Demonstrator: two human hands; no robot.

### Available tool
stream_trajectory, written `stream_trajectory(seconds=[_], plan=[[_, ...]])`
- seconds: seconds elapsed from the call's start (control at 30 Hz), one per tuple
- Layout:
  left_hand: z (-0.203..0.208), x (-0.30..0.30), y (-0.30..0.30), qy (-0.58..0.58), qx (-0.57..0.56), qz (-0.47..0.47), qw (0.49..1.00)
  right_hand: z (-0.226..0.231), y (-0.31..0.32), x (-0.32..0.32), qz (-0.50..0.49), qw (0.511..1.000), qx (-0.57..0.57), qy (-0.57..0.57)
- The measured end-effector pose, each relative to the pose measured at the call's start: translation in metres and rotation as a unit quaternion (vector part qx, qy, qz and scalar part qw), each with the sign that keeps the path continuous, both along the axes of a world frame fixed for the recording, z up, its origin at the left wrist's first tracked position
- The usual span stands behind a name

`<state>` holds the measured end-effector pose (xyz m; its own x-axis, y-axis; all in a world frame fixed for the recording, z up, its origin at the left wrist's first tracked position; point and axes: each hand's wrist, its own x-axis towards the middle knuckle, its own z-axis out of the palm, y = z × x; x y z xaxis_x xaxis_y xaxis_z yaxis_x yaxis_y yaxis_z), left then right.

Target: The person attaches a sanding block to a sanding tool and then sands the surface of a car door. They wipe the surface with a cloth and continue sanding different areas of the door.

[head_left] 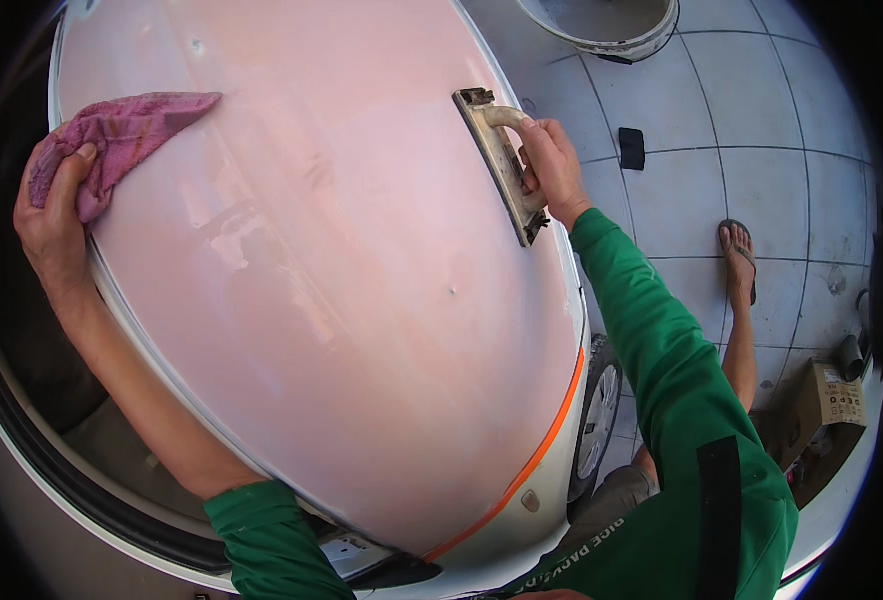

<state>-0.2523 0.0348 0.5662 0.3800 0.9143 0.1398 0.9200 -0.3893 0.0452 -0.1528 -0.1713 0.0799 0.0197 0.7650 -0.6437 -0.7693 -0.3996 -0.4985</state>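
Note:
A large curved car panel point(362, 280) with a patchy pinkish-white surface fills the middle of the view. At its left edge my left hand point(57, 225) grips a crumpled pink cloth point(142, 130), the thumb pressed over it. One corner of the cloth lies on the panel. My right hand point(557, 170) is closed around the handle of a long hand sanding block point(497, 165), which sits at the panel's right edge. The block's underside is hidden from me.
Orange tape point(522, 480) runs along the panel's lower right edge, above a wheel point(599, 420). On the tiled floor point(677, 205) are a bucket point(642, 45), a small black piece point(632, 149) and a cardboard box point(827, 400). My sandalled foot point(739, 250) stands there too.

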Motion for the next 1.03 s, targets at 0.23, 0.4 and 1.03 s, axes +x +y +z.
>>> stream_trajectory(seconds=[0.23, 0.4, 1.03], plan=[[0.007, -0.005, 0.0, 0.009, -0.007, 0.009, 1.0, 0.009, -0.036, -0.006, -0.06, 0.988, 0.015, 0.145], [0.002, -0.008, 0.0, 0.02, 0.007, 0.018, 1.0, 0.097, -0.2, -0.016, 0.058, 0.991, -0.055, 0.103], [0.015, -0.032, 0.021, -0.001, -0.068, -0.003, 0.998, 0.141, -0.261, -0.044, -0.046, 0.998, -0.027, -0.045]])
